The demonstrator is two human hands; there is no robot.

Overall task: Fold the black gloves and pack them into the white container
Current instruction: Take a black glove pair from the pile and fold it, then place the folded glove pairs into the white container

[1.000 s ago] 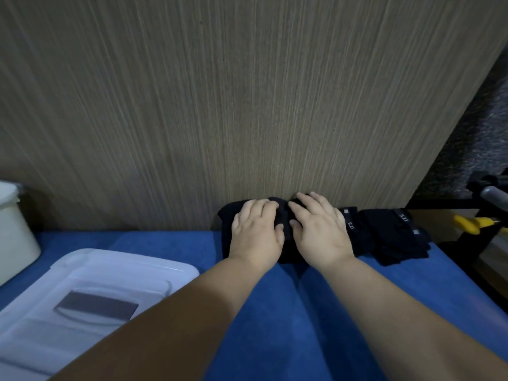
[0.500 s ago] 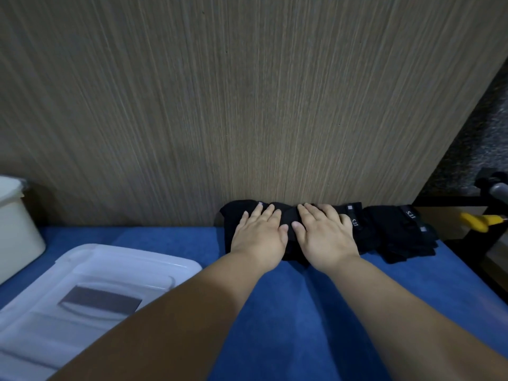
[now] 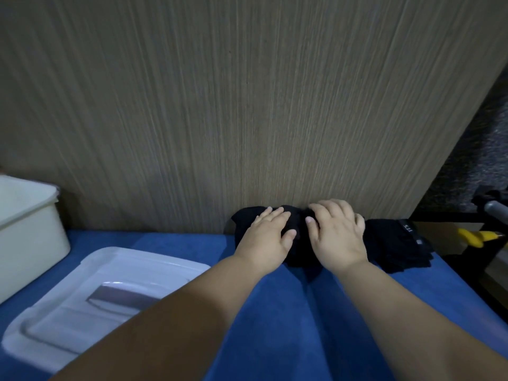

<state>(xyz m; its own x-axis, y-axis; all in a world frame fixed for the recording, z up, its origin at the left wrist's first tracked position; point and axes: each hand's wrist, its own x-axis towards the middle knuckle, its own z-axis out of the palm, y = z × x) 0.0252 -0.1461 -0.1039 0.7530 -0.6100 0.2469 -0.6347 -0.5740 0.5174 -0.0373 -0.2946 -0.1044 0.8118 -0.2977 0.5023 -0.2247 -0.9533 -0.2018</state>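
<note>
Fingers of the left hand (image 3: 268, 240) are lying straight and close together, pressing flat on a black fabric glove (image 3: 298, 232). Those of the right hand (image 3: 339, 237) are bending at the knuckles with their tips on the same fabric; whether they are pinching a fold cannot be told.

The glove is sitting on the blue cloth surface (image 3: 275, 312), tight against the foot of the wood-grain panel (image 3: 247, 105), its long axis running left to right along that panel. Which end is the cuff is hidden under the hands.

Folding looks to be under way, with packing not yet begun. A second black glove (image 3: 398, 243) is lying just to the right, touching the first, and the white plastic container (image 3: 27, 229) is standing well apart at the far left. Its flat white lid (image 3: 110, 284) is resting beside it.
</note>
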